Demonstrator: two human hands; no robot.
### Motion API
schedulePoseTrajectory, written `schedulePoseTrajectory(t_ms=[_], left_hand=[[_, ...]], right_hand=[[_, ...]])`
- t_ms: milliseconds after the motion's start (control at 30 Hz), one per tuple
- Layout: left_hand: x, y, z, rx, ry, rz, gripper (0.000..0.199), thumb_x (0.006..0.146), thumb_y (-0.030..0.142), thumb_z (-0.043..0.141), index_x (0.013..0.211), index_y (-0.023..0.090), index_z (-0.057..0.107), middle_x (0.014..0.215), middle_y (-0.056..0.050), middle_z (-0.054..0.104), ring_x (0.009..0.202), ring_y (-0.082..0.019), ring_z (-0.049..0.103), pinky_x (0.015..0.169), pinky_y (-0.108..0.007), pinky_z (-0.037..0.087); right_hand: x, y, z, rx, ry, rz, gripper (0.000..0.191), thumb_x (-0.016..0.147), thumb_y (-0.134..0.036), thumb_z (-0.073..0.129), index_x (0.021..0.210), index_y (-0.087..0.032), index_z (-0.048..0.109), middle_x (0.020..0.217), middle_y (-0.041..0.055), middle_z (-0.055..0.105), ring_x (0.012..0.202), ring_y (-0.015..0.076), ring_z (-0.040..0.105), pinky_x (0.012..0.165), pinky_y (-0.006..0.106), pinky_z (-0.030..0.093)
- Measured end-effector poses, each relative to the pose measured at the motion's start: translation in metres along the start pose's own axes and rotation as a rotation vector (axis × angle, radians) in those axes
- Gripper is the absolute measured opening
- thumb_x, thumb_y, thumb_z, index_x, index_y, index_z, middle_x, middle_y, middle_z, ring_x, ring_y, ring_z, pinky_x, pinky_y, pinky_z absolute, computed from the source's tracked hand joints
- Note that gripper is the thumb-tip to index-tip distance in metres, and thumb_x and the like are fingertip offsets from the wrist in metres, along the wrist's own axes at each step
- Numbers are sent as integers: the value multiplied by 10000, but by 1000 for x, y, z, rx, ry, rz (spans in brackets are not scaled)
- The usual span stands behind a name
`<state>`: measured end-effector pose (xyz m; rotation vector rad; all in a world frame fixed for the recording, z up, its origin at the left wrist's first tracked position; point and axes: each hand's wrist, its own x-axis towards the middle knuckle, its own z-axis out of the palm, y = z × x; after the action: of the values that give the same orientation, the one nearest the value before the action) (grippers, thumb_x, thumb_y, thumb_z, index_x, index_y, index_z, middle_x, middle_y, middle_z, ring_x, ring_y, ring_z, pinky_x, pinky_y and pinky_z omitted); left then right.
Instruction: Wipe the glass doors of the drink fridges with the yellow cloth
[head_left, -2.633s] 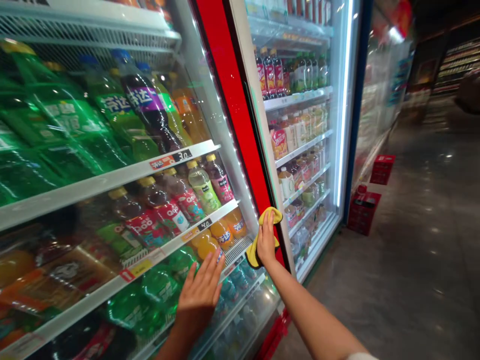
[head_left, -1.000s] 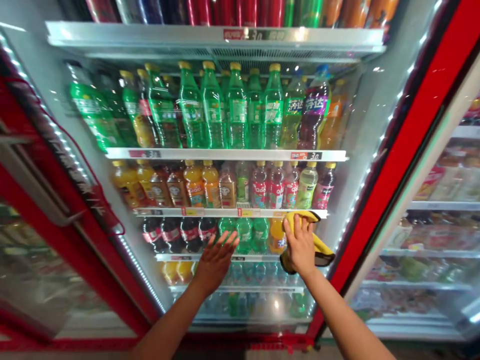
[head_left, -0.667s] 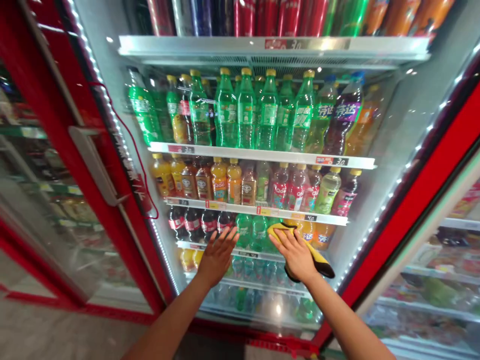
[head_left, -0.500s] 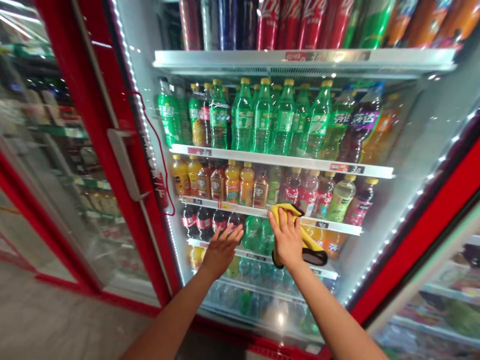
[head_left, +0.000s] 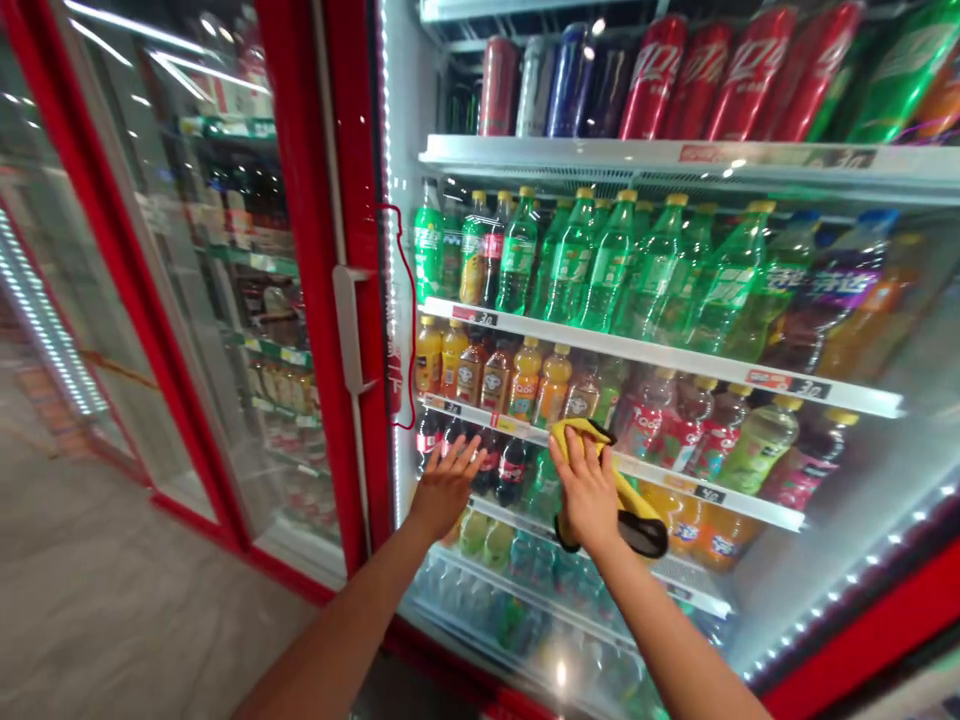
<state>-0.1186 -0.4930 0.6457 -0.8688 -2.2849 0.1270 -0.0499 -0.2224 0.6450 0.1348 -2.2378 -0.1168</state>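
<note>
My right hand (head_left: 589,490) lies flat on a yellow cloth (head_left: 626,492) with black edging, pressing it against the glass door of a lit drinks cooler. Part of the cloth hangs out to the right of the hand. My left hand (head_left: 444,487) is to the left, its fingers spread at the glass, with nothing in it. Behind the hands are shelves of bottles, with orange juice bottles (head_left: 523,380) above and dark cola bottles (head_left: 511,470) just right of my left hand.
A white door handle (head_left: 352,330) stands out from the red frame (head_left: 304,200) on the left. Another glass-fronted cooler (head_left: 277,350) is farther left, above a grey floor (head_left: 150,600). Green bottles (head_left: 574,260) and red cans (head_left: 652,75) fill upper shelves.
The view has turned left, so the cooler shows farther right and more of the left doors is visible. Both hands hold nearly the same place in view, now farther left across the shelves.
</note>
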Motion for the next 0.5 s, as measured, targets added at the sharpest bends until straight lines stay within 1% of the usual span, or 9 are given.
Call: schedulePoseTrajectory(t_ms=[67, 133, 233, 267, 300, 367, 433, 467, 500], left_hand=[[-5, -7, 6, 11, 3, 29, 639, 915, 235, 518, 1536, 248, 365, 1631, -38, 327, 1507, -282, 292, 1234, -534, 210], [-10, -13, 12, 18, -1, 46, 642, 930, 234, 496, 1550, 252, 330, 1642, -20, 302, 1518, -266, 264, 1250, -518, 182], [-18, -27, 16, 17, -20, 28, 656, 929, 244, 508, 1556, 246, 315, 1648, -20, 287, 1522, -261, 253, 1254, -513, 186], [-21, -33, 16, 16, -25, 12, 654, 925, 240, 514, 1551, 244, 326, 1646, -26, 291, 1522, -263, 255, 1253, -517, 191], [-23, -40, 16, 16, -26, -10, 646, 922, 230, 515, 1544, 243, 343, 1642, -32, 301, 1521, -265, 257, 1250, -523, 196], [-27, -55, 16, 19, -19, -53, 628, 917, 202, 509, 1529, 253, 377, 1633, -37, 321, 1519, -269, 265, 1245, -537, 205], [-31, -69, 18, 14, -12, -68, 637, 909, 180, 508, 1526, 279, 384, 1628, -29, 330, 1516, -271, 273, 1239, -550, 212], [-33, -75, 19, 9, -12, -64, 652, 904, 173, 511, 1530, 292, 375, 1628, -22, 328, 1515, -271, 275, 1238, -553, 213], [-35, -80, 20, 3, -16, -57, 669, 898, 167, 514, 1536, 300, 363, 1630, -15, 323, 1516, -268, 273, 1238, -554, 213]], right_hand=[[13, -26, 14, 28, 2, -6, 690, 917, -48, 386, 1566, -276, 335, 1607, 80, 377, 1446, 317, 374, 1183, 598, 225], [9, -37, 27, 70, -12, -111, 692, 910, -39, 388, 1559, -278, 350, 1589, 66, 412, 1438, 278, 391, 1199, 549, 221], [-8, -29, 33, 109, -59, -336, 701, 907, -36, 395, 1550, -311, 359, 1549, -2, 479, 1413, 194, 425, 1224, 435, 214], [-9, -25, 32, 105, -74, -379, 707, 906, -38, 399, 1552, -319, 350, 1546, -17, 482, 1411, 180, 426, 1228, 415, 211], [-6, -23, 30, 96, -84, -391, 711, 907, -45, 404, 1558, -323, 336, 1553, -23, 474, 1415, 178, 422, 1231, 410, 207], [10, -33, 28, 70, -71, -326, 710, 918, -67, 408, 1572, -320, 299, 1580, -6, 433, 1431, 202, 402, 1234, 447, 191], [31, -58, 34, 57, -20, -210, 684, 942, -102, 401, 1584, -303, 276, 1607, 33, 385, 1444, 248, 381, 1229, 515, 169], [39, -73, 40, 60, 4, -169, 666, 953, -119, 396, 1585, -290, 276, 1614, 52, 367, 1449, 267, 372, 1225, 541, 156], [45, -87, 48, 68, 19, -157, 647, 961, -133, 394, 1583, -278, 287, 1616, 64, 361, 1452, 276, 366, 1224, 552, 145]])
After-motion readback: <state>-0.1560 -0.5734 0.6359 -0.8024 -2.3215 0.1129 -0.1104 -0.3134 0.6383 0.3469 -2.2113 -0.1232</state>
